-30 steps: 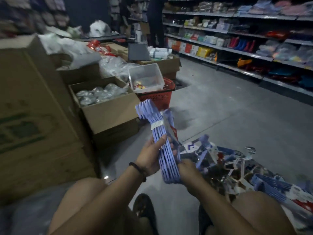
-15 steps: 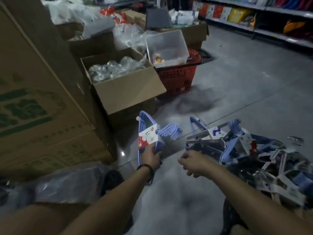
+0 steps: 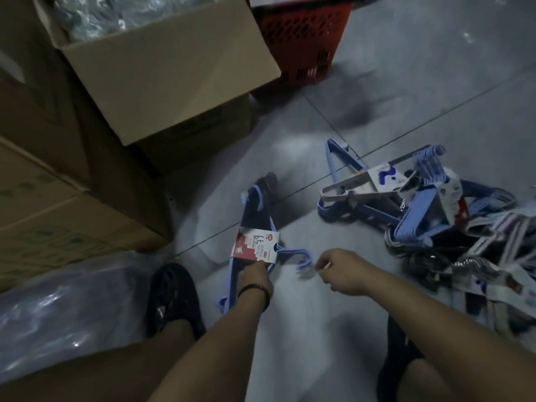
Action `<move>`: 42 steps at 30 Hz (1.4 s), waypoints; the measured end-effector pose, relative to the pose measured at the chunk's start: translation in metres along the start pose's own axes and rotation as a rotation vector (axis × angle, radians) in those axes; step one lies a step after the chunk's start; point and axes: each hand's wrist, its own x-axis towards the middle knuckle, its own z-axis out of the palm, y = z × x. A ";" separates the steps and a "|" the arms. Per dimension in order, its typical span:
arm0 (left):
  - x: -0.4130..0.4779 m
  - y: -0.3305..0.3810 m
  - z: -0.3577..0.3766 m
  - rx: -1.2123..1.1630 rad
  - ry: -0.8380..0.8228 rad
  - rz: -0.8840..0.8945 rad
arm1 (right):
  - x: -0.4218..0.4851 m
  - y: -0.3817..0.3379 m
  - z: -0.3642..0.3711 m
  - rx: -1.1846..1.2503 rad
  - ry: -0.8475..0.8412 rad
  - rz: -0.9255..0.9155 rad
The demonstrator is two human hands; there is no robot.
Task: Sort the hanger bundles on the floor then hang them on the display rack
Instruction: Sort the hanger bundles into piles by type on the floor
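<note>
A bundle of light-blue hangers (image 3: 258,216) with a red-and-white label lies flat on the grey floor in front of me, hooks pointing right. My left hand (image 3: 255,275) grips its lower edge just below the label. My right hand (image 3: 342,269) hovers beside the hooks with its fingers curled and nothing in it. A loose heap of more hanger bundles (image 3: 435,216), blue and grey with paper labels, spreads over the floor to the right.
An open cardboard box (image 3: 174,71) and stacked cartons (image 3: 43,198) stand at the left. A red shopping basket (image 3: 301,36) sits behind the box. A plastic-wrapped pack (image 3: 66,309) lies at lower left. My dark shoes (image 3: 174,297) flank the bundle.
My left hand has lowered the blue bundle onto the floor and laid it flat. My right hand let go of it and now hovers near the hooks. My view tilted down.
</note>
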 end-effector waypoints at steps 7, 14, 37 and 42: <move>-0.027 0.069 -0.014 0.204 -0.148 0.099 | -0.049 0.009 -0.050 -0.315 -0.046 -0.071; -0.131 0.219 -0.032 0.375 -0.129 0.579 | -0.155 0.086 -0.132 -0.384 0.124 0.002; 0.001 0.384 0.095 0.072 -0.050 0.303 | -0.063 0.308 -0.182 -0.085 0.178 0.201; -0.003 0.374 0.094 0.029 -0.072 0.393 | -0.058 0.290 -0.187 -0.103 0.131 0.178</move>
